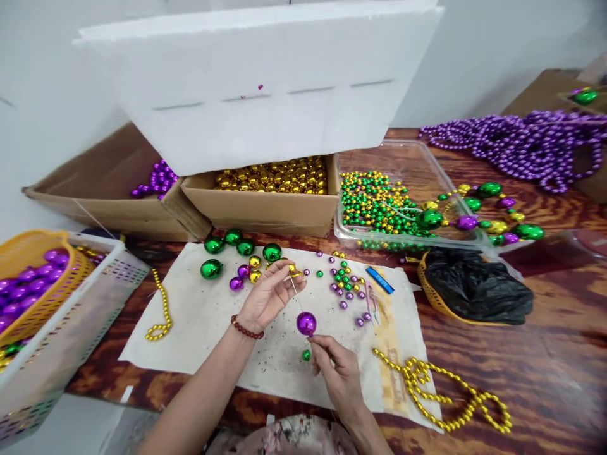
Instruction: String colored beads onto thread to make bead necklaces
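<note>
A shiny purple ball bead [306,323] sits on a thin pale string [295,289] above the white cloth. My left hand [272,294] is closed, fingers pinched on the string's upper end, with a small gold bead [293,270] at the fingertips. Below, my right hand [339,370] pinches at the underside of the purple bead; whether it grips the bead or the string there is hard to see. A small green bead [306,355] is just left of the right fingertips. Large green beads [211,268] and purple and gold ones [236,283] lie beyond my left hand.
Small loose beads [343,278], a blue blade case [380,280] and gold bead strands [422,385] lie rightward. Behind stand a carton of gold beads [260,212] and a clear tray [412,237]. Baskets [95,316] flank the left; a bag-lined basket [429,294] stands right.
</note>
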{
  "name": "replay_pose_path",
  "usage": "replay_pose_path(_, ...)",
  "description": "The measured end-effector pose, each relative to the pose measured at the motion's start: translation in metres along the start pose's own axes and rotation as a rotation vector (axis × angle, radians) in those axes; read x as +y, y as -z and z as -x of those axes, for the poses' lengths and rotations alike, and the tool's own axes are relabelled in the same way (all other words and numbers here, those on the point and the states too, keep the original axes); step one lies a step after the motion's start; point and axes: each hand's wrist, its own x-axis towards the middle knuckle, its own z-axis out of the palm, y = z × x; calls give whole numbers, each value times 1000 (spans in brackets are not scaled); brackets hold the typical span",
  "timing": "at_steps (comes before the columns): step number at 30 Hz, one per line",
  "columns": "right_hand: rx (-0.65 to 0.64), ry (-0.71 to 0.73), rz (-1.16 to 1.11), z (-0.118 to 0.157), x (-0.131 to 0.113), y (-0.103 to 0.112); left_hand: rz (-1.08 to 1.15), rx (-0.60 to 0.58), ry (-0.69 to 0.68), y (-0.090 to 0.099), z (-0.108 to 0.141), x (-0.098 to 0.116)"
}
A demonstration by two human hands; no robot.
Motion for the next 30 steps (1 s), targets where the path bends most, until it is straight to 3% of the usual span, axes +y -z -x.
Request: replay_pose_path(30, 17, -68, -21, 3, 8, -5, -70, 44, -95, 6, 5, -10)
